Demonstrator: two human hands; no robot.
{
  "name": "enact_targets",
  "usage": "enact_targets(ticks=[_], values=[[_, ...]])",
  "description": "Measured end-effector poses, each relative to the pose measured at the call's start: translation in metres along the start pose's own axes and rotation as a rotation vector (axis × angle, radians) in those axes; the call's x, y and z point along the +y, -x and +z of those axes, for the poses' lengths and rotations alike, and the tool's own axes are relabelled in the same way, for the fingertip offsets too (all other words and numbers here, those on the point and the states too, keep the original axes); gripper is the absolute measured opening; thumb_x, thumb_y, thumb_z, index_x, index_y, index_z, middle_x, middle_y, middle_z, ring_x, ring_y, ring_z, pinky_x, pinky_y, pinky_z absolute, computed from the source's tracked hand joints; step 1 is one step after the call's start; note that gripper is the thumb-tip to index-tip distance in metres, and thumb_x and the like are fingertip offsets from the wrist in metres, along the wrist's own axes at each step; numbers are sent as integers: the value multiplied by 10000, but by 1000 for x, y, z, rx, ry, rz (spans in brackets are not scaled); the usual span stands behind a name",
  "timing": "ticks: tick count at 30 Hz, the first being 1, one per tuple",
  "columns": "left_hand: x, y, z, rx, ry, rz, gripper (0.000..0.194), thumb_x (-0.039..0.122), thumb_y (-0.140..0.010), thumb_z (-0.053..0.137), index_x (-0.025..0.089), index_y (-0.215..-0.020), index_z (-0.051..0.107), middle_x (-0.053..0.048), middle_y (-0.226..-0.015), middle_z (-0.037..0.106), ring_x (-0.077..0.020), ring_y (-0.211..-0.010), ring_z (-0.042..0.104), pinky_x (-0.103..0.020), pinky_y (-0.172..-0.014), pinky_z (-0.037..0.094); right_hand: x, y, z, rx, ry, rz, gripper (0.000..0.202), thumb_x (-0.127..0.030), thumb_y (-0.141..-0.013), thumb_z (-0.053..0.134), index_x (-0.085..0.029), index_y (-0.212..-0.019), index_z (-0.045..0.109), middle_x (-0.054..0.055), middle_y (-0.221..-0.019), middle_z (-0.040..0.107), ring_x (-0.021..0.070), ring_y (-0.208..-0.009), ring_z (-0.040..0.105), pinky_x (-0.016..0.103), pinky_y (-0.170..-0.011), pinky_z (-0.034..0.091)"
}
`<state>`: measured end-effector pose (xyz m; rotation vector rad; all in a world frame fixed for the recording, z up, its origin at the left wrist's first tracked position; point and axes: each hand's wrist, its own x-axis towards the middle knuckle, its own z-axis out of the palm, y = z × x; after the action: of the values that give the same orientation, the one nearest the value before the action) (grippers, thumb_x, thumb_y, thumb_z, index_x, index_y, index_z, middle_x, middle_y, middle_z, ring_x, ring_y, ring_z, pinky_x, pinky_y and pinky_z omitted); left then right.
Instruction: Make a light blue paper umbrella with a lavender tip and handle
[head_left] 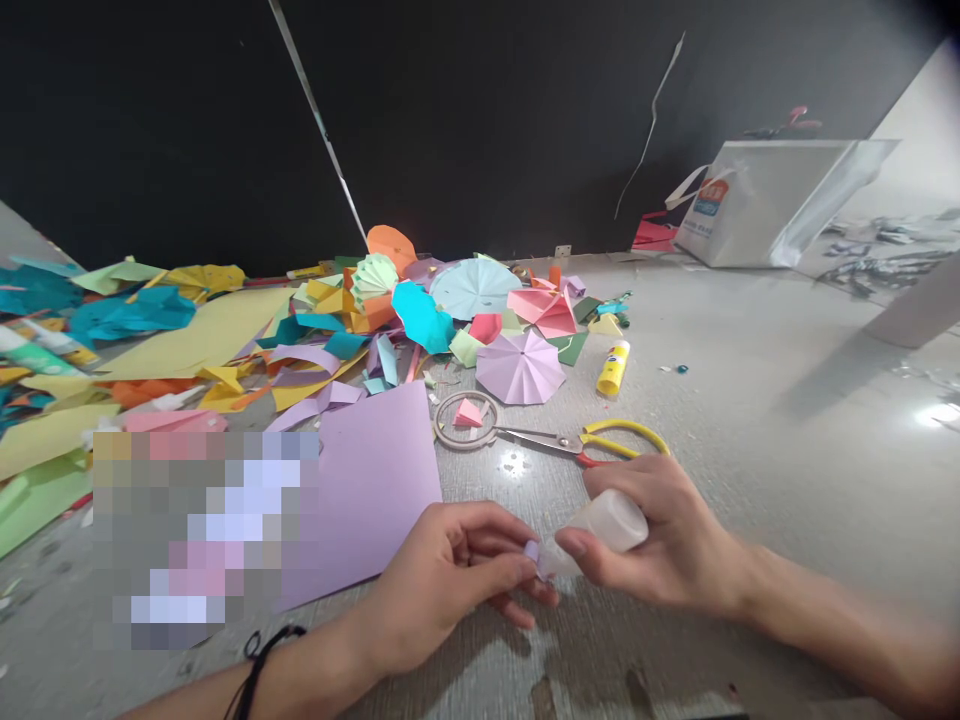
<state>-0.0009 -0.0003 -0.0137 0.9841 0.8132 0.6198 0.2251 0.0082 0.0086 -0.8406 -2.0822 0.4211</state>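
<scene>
My left hand (465, 570) pinches a small piece of light purple paper (532, 550) between thumb and fingertips. A translucent white squeeze bottle (616, 518), which looks like a glue bottle, is gripped in my right hand (660, 540). Its narrow end points left and meets the purple piece; whether they touch is hard to tell. Beside my left hand lies a flat purple sheet of paper (375, 480). Scissors with yellow and red handles (564, 442) rest just beyond my right hand, their blades pointing left toward a grey ring (436, 425) around folded pink paper (468, 413).
A yellow glue stick (613, 368) and a pleated lilac paper disc (521, 368) lie farther back. Coloured paper scraps (315, 350) spread across the left. A white bag (780, 205) stands at the back right by the black wall (480, 120). One area at left is pixelated.
</scene>
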Motion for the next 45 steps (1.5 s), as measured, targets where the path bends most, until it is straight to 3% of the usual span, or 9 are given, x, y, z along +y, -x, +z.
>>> enact_targets(ticks=[8,20,35,39,45], values=[[3,-1,1,35,23,16,365,360,-760,900,105,-921,693,-89,-814,790,-259,-815,804,-270,-620,636,-4,1,0,-25,-63,-17,436,-319,-964,661,-234,-634,389,-86,-557,300,89,-461,319,234,-424,267],[6,-1,2,59,36,1,429,398,-741,912,106,-942,669,-116,-852,802,-266,-812,804,-274,-618,632,-7,2,4,67,-45,-77,425,-344,-1011,610,-223,-635,452,-76,-519,393,75,-409,352,218,-393,325],[3,-2,1,28,35,27,353,356,-779,889,100,-932,702,-108,-817,797,-266,-827,806,-269,-615,639,-9,3,5,-8,-65,-76,338,-186,-951,624,-226,-679,428,-82,-545,394,70,-426,343,229,-409,288],[3,-1,1,39,42,21,376,356,-758,904,103,-939,693,-116,-840,805,-269,-826,808,-269,-610,643,-10,3,2,30,-22,-161,309,-181,-931,640,-232,-690,454,-72,-548,394,85,-431,320,261,-406,272],[2,-2,0,21,47,39,367,362,-784,890,94,-945,699,-121,-829,802,-268,-832,807,-264,-613,648,-13,0,-5,20,-24,-171,262,-221,-949,638,-247,-750,469,-70,-541,418,98,-416,332,283,-396,268]])
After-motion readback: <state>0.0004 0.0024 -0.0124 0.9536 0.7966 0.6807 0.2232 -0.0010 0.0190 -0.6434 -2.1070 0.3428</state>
